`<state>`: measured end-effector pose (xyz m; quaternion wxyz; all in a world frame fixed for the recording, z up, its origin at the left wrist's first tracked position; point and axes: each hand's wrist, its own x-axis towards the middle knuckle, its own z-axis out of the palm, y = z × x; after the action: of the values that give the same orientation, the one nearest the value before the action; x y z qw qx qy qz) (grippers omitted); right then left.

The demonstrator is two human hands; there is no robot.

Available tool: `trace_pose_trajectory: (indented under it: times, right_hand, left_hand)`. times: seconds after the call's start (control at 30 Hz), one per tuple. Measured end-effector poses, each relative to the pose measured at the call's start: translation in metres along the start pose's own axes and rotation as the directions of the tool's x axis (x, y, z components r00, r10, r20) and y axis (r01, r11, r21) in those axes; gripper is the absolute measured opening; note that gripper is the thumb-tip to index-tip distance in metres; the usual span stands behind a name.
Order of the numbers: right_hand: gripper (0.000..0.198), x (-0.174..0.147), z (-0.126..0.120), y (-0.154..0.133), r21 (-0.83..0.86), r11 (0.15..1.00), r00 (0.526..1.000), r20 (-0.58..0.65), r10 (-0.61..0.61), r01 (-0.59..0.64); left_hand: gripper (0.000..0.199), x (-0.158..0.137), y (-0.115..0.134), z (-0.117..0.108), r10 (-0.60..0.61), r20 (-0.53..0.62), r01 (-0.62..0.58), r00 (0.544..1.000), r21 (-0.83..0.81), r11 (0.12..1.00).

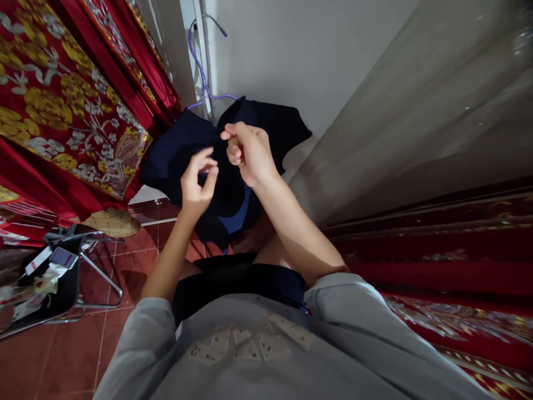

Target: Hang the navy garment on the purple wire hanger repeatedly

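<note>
A dark navy and black knit top [166, 147] hangs by its shoulders from a purple hanger [204, 83] in front of me. My right hand [250, 153] is closed in a pinch over the neckline, thumb and forefinger together. What lies between those fingertips is too small to make out. Lower and to the left, my left hand [197, 182] is in front of the top. Its fingers are curled, with a gap between them and the thumb, and nothing shows in it. A bright blue patch [235, 219] is visible low on the top.
Red cloth with gold and silver embroidery [79, 100] hangs at the left, and more red embroidered cloth [449, 255] at the right. A black chair [73, 278] at lower left bears a phone [63, 258] and papers. A greyish sheet [395, 128] slants beside the pale wall [300, 50].
</note>
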<state>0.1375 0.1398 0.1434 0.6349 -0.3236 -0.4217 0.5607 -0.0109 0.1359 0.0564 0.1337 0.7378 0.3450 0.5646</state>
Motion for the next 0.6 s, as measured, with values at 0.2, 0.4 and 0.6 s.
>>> trace_pose_trajectory:
  times: [0.2,0.4,0.6]
  right_hand:
    - [0.033,0.003,-0.004,-0.013,-0.096,0.989,0.993,0.039,-0.108,0.111]
    - [0.034,0.01,-0.008,-0.008,-0.158,0.986,0.998,0.053,-0.044,0.052]
    - [0.026,0.014,-0.017,0.047,-0.346,0.937,0.999,0.011,-0.036,0.038]
  left_hand:
    - [0.031,0.073,0.024,-0.018,-0.009,0.009,0.01,1.0,-0.088,0.996]
    - [0.018,0.08,0.042,-0.022,-0.194,0.02,0.195,0.981,-0.171,0.966]
    - [0.028,0.104,0.028,-0.046,-0.135,-0.191,0.115,0.972,-0.114,0.987]
